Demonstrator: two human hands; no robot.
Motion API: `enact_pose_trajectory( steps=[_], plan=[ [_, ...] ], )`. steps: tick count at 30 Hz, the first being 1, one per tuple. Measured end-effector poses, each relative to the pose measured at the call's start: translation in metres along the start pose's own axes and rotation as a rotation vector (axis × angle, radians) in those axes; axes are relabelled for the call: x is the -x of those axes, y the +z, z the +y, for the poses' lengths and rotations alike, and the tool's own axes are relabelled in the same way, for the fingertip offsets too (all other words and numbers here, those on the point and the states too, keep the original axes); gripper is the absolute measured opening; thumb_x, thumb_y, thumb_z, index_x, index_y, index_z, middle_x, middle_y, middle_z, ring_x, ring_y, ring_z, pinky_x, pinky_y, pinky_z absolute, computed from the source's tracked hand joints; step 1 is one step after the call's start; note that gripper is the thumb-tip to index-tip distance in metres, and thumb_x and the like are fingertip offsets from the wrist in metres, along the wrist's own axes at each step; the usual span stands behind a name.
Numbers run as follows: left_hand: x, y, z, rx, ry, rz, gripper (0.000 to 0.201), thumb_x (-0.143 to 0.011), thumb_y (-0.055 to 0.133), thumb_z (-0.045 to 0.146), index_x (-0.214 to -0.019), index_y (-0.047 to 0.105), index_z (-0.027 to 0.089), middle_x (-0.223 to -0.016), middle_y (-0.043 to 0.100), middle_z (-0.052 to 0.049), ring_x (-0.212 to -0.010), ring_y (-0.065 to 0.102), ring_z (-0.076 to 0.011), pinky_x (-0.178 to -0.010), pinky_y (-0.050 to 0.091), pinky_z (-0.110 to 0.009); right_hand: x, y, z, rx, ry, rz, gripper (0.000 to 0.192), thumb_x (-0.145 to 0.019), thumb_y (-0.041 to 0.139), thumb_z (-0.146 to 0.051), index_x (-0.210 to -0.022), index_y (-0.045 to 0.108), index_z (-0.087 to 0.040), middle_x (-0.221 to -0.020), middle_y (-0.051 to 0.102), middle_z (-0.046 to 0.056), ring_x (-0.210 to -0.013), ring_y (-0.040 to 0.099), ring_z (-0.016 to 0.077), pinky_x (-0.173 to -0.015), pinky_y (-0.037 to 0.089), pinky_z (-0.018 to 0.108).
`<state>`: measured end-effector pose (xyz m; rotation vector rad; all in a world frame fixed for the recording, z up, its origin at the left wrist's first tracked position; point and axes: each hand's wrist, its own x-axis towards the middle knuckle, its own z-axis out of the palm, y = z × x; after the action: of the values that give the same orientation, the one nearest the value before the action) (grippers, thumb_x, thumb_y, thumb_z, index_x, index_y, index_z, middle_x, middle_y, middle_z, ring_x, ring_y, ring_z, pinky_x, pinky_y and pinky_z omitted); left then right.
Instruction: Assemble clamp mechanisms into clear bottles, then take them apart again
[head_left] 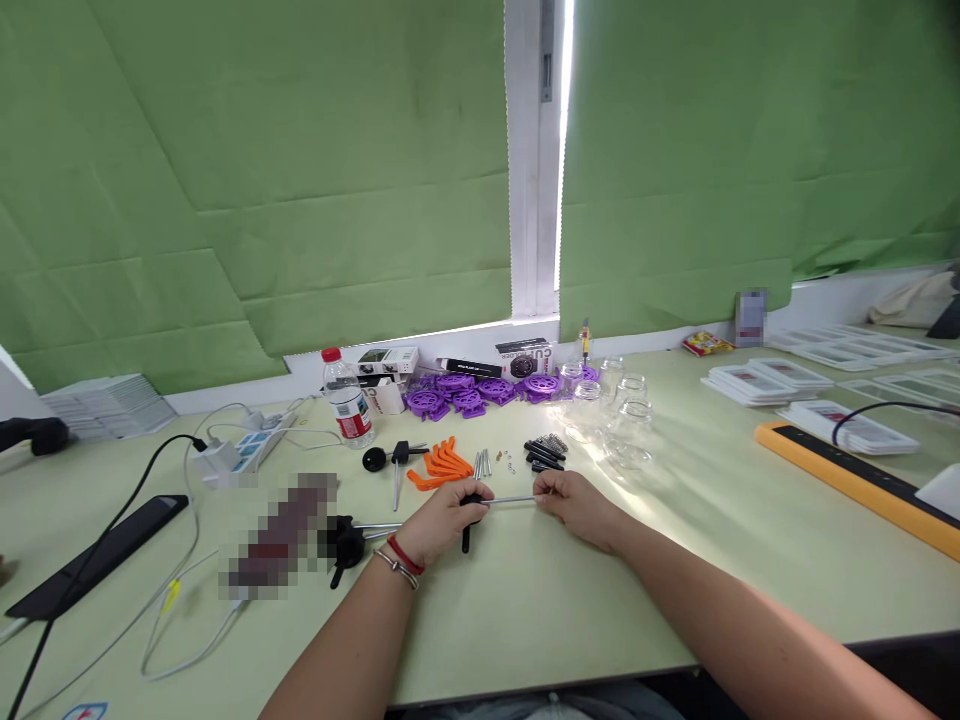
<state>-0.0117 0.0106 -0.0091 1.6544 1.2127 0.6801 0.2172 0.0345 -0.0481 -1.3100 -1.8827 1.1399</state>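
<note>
My left hand [442,520] is closed around a small black part [466,538], with a red cord and a metal bangle on the wrist. A thin metal rod [510,500] runs sideways from that part to my right hand [576,506], whose fingers pinch its far end. Black parts with metal rods [349,542] lie just left of my left hand. Orange curved pieces [444,465], short metal pins [482,463] and black tubes [544,455] lie just beyond my hands. Another black piece with rods [397,457] rests farther left.
Purple plastic parts [469,395] and boxes [525,360] line the back. Clear glass jars [628,430] stand at the back right, a water bottle [347,398] at the back left. A power strip [259,445], cables and a dark tablet [101,555] lie left; an orange-edged bar [855,485] lies right.
</note>
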Motion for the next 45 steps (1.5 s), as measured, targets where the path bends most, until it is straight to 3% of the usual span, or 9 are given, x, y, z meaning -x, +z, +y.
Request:
enact_pose_trajectory(
  steps=[11,17,21,24,26,29,32,36,45],
  plan=[
    [0.000,0.001,-0.005,-0.097,0.045,0.002,0.023,-0.075,0.053,0.029,-0.091,0.063,0.016,-0.079,0.054,0.000,-0.075,0.047,-0.0140,-0.070,0.038,-0.025,-0.002,-0.001,0.003,0.068,-0.026,-0.022,0.008,-0.076,0.048,-0.024,-0.070,0.051,-0.020,-0.062,0.043,-0.003,-0.057,0.036,0.0116,-0.053,0.030,0.023],
    [0.008,-0.006,0.002,-0.266,0.124,0.064,0.024,-0.076,0.052,0.027,-0.095,0.062,0.016,-0.090,0.061,-0.004,-0.079,0.053,-0.0166,-0.072,0.043,-0.028,0.000,-0.001,0.003,0.032,-0.053,-0.011,0.013,-0.078,0.051,-0.032,-0.081,0.057,-0.021,-0.072,0.053,0.000,-0.064,0.045,0.0136,-0.058,0.036,0.024],
    [0.034,-0.044,0.032,-0.409,0.197,0.206,0.027,-0.077,0.053,0.029,-0.101,0.062,0.020,-0.101,0.063,-0.005,-0.085,0.056,-0.0186,-0.077,0.044,-0.029,0.001,-0.002,0.004,0.013,-0.045,-0.031,0.020,-0.079,0.052,-0.037,-0.089,0.057,-0.021,-0.074,0.054,0.001,-0.067,0.047,0.0149,-0.060,0.037,0.025],
    [0.053,-0.089,0.050,-0.559,0.101,0.265,0.031,-0.074,0.055,0.031,-0.103,0.063,0.022,-0.096,0.064,-0.003,-0.076,0.057,-0.0172,-0.071,0.044,-0.028,0.001,-0.003,0.005,0.033,-0.047,-0.052,0.021,-0.080,0.051,-0.039,-0.084,0.058,-0.020,-0.069,0.052,0.001,-0.064,0.045,0.0148,-0.057,0.036,0.026],
    [0.057,-0.118,0.052,-0.675,0.017,0.220,0.031,-0.072,0.055,0.032,-0.100,0.064,0.022,-0.091,0.065,-0.001,-0.074,0.056,-0.0177,-0.069,0.044,-0.028,0.000,-0.003,0.007,0.041,-0.051,-0.052,0.021,-0.080,0.051,-0.040,-0.082,0.059,-0.020,-0.070,0.052,0.001,-0.063,0.045,0.0151,-0.056,0.035,0.026],
    [0.049,-0.151,0.038,-0.771,-0.107,0.058,0.033,-0.066,0.056,0.029,-0.096,0.066,0.021,-0.091,0.065,-0.001,-0.078,0.057,-0.0195,-0.071,0.043,-0.028,-0.001,-0.003,0.011,0.043,-0.062,-0.041,0.021,-0.080,0.051,-0.040,-0.081,0.060,-0.021,-0.073,0.056,0.002,-0.066,0.047,0.0162,-0.057,0.036,0.027],
    [0.036,-0.165,0.015,-0.787,-0.183,-0.036,0.035,-0.062,0.056,0.026,-0.094,0.068,0.021,-0.090,0.066,-0.002,-0.080,0.058,-0.0210,-0.073,0.043,-0.029,-0.003,-0.002,0.014,0.051,-0.076,-0.039,0.020,-0.080,0.052,-0.039,-0.082,0.061,-0.021,-0.076,0.058,0.003,-0.068,0.048,0.0171,-0.060,0.038,0.028],
    [0.025,-0.162,-0.007,-0.759,-0.199,-0.075,0.035,-0.058,0.058,0.027,-0.091,0.069,0.021,-0.088,0.067,-0.001,-0.082,0.058,-0.0213,-0.075,0.043,-0.028,-0.004,-0.002,0.014,0.067,-0.077,-0.040,0.021,-0.081,0.051,-0.040,-0.082,0.061,-0.021,-0.075,0.058,0.003,-0.067,0.048,0.0168,-0.060,0.038,0.028],
    [0.015,-0.155,-0.028,-0.741,-0.231,-0.115,0.034,-0.056,0.055,0.023,-0.087,0.070,0.021,-0.086,0.068,0.000,-0.082,0.059,-0.0206,-0.075,0.044,-0.027,-0.002,-0.003,0.014,0.055,-0.067,-0.040,0.023,-0.081,0.051,-0.041,-0.080,0.061,-0.020,-0.071,0.056,0.002,-0.064,0.047,0.0160,-0.057,0.037,0.026]
  ],
)
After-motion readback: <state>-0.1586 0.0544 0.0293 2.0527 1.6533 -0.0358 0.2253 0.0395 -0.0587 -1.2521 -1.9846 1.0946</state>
